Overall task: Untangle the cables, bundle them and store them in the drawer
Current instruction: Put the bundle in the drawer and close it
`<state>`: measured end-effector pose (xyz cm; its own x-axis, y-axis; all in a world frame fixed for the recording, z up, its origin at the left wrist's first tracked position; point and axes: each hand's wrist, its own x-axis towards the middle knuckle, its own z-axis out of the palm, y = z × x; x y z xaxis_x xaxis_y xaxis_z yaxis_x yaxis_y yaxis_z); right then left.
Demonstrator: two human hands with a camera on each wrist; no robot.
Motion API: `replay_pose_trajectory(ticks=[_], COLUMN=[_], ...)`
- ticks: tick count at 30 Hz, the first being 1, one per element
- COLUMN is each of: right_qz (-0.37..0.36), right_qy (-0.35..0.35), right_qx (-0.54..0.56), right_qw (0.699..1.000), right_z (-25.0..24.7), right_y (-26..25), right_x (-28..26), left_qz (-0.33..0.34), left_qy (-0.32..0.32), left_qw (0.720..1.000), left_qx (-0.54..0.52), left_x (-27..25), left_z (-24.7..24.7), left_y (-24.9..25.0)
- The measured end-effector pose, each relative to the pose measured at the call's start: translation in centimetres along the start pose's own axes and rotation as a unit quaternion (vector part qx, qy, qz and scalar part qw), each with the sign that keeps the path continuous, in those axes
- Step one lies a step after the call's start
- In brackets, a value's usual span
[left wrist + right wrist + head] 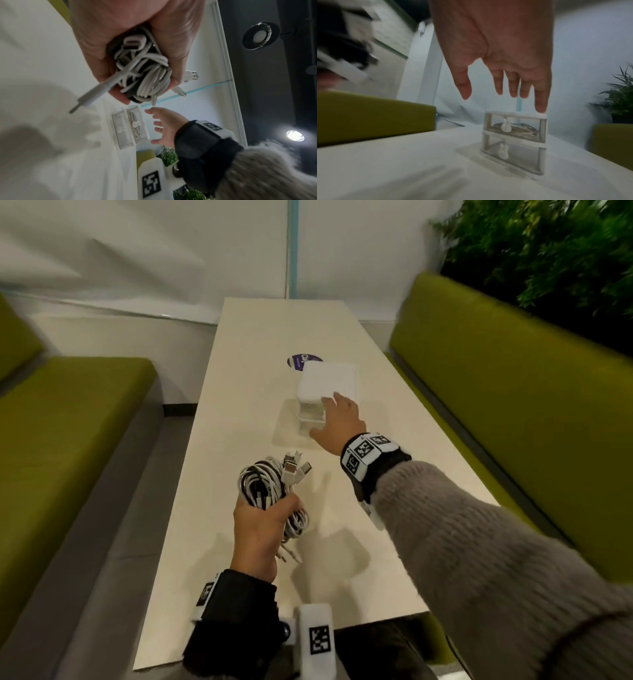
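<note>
My left hand (pixel 260 529) grips a coiled bundle of white and black cables (pixel 263 484), held above the near half of the table; several plugs stick out of the top. In the left wrist view the cable bundle (pixel 145 75) fills the left hand (pixel 137 33). A small clear two-drawer box (pixel 322 392) with a white top stands mid-table. My right hand (pixel 337 419) is stretched out to its near right side with straight, spread fingers, one fingertip (pixel 541 106) on the top edge. In the right wrist view both drawers of the box (pixel 513 140) are shut; the upper one holds a coiled cable.
The cream table (pixel 246 344) runs away from me between two green benches (pixel 68 419) (pixel 513 378). A round purple sticker (pixel 301 361) lies just behind the box. A plant (pixel 548 251) stands at the far right.
</note>
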<state>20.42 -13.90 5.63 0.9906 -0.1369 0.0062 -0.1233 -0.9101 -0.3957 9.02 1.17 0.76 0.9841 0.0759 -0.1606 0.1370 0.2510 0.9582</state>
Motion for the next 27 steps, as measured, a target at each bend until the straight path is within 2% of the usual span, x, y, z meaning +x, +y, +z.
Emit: replay_pose_trajectory(ticks=[3,6,11,15,18,22,25,27], right_qz=[-0.004,-0.003,-0.036,-0.059,-0.098,-0.138,-0.145,-0.138], right_qy=[-0.027,-0.056,0.002,-0.01,-0.019,0.009,-0.01,-0.009], right_qx=[-0.065,-0.069,-0.048,-0.021,0.016,0.035,0.05,0.108], right_qw=[0.998,0.996,0.998,0.998,0.995,0.99,0.988,0.984], right_z=[1.2,2.1,1.8,0.8,0.3,0.5,1.1,1.6], right_y=[0.6,1.5,2.1,2.6,3.6,4.4,4.6,4.8], right_x=[2.5,3.8,2.4,-1.6,-7.0,-14.6,-17.6,-18.9], left_qz=[0.002,0.011,0.023,0.048,0.082,0.143,0.187,0.176], left_qy=[0.01,0.046,0.067,0.071,0.074,0.078,0.054,0.029], left_qw=[1.0,0.999,0.997,0.995,0.99,0.971,0.953,0.954], left_qx=[0.009,0.014,0.025,0.051,0.088,0.175,0.233,0.241], left_x=[1.5,2.7,3.6,3.2,2.4,0.8,-0.3,-0.3], left_z=[-0.3,-0.7,-0.5,-0.5,-0.3,0.9,2.7,4.1], left_y=[0.1,0.5,1.3,1.5,2.1,4.0,4.9,5.1])
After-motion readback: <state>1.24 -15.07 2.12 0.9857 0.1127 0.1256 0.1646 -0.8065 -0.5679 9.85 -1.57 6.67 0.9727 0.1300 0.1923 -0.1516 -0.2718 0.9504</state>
